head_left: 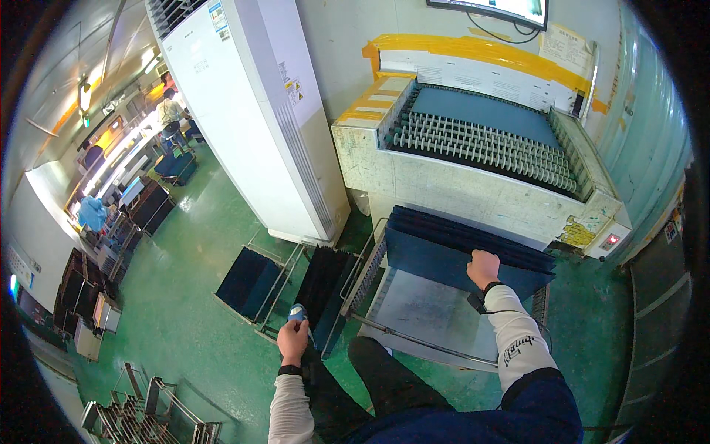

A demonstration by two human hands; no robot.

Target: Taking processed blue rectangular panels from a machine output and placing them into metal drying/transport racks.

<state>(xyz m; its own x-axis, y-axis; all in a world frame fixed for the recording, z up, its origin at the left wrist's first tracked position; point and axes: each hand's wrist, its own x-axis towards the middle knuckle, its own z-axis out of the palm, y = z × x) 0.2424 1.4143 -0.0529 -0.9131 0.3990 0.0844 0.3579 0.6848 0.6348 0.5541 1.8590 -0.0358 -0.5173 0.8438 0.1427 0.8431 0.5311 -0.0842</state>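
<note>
My right hand is closed in front of the nearest dark blue panel. Whether its fingers grip anything is hidden. Several such panels stand on edge, close together, in a metal rack with a bare grey base plate. Lower and to the left, my left hand is also curled closed, and its palm side cannot be seen. Just beyond it a blue shoe shows. Beside that hand, a narrower rack holds a row of dark panels.
Behind the rack stands a roller machine with a blue panel on its rollers. A tall white air conditioner rises at left of centre. Another rack of blue panels and metal frames stand on the green floor. People work far left.
</note>
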